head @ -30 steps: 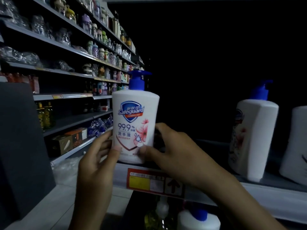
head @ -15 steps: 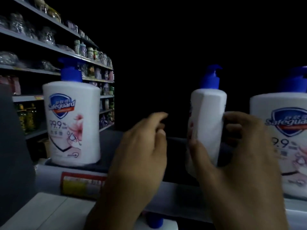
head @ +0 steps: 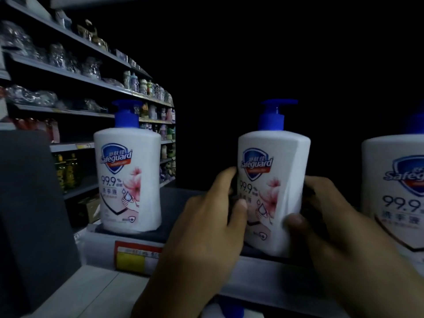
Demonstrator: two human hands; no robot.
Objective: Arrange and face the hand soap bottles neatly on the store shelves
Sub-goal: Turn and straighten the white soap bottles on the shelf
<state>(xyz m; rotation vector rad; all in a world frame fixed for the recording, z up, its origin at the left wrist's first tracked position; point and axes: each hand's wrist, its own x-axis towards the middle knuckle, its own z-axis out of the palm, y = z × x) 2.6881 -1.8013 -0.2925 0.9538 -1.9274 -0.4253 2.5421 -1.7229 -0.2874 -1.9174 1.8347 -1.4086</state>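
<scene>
The middle soap bottle point(head: 276, 177), white with a blue pump, stands upright near the front of the shelf point(head: 273, 280). Its Safeguard label faces mostly toward the near side, and a narrow side panel shows along its right edge. Both hands grip its lower half. The left hand point(head: 206, 230) curls round the left side with its thumb on the label, and the right hand point(head: 339, 230) wraps the right side with its thumb pressed on the front corner.

To the left, well apart, a second soap bottle point(head: 129, 180) stands upright at the shelf's left end with its label facing squarely forward. To the right, a third soap bottle point(head: 397, 193) is cut off by the picture's edge, its label also forward.

A red and yellow price tag point(head: 135, 258) sits on the shelf's front strip below the left bottle. A blue pump top point(head: 232, 311) shows on the level below. Far left, aisle shelving point(head: 91, 76) carries dim, blurred goods, and a dark panel point(head: 29, 214) fills the near left.
</scene>
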